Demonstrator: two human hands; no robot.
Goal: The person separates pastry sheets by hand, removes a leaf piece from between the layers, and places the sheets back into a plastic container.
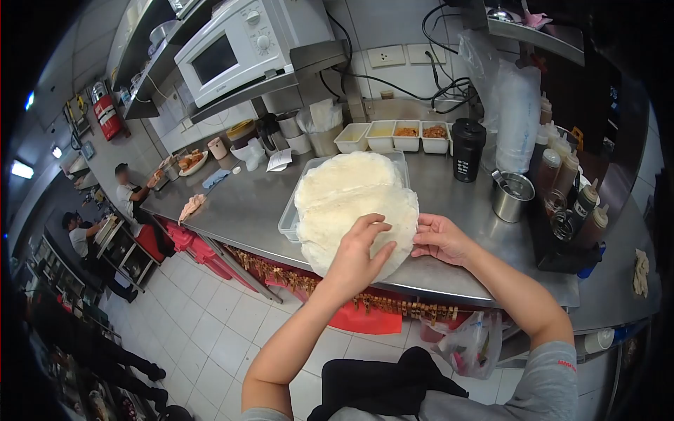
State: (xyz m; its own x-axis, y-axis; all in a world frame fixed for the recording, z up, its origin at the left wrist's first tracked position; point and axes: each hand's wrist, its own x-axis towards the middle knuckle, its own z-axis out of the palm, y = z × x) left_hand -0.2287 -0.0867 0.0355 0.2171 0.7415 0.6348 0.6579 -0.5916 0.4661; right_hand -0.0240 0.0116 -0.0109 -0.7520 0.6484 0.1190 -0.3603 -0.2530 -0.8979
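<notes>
Large, round, pale flatbreads (358, 210) lie over a clear plastic container (288, 223) on the steel counter, and the front one overhangs the counter's near edge. My left hand (357, 256) rests on the front flatbread, its fingers apart and slightly bent. At that flatbread's right edge, my right hand (444, 241) pinches the rim between thumb and fingers. How many layers lie beneath the top cannot be made out.
Behind stand small white tubs (380, 136) with food, a black tumbler (468, 149), a steel pot (513, 196) and sauce bottles (586, 199). A microwave (239, 52) sits on a shelf above. Two people (130, 193) work far left.
</notes>
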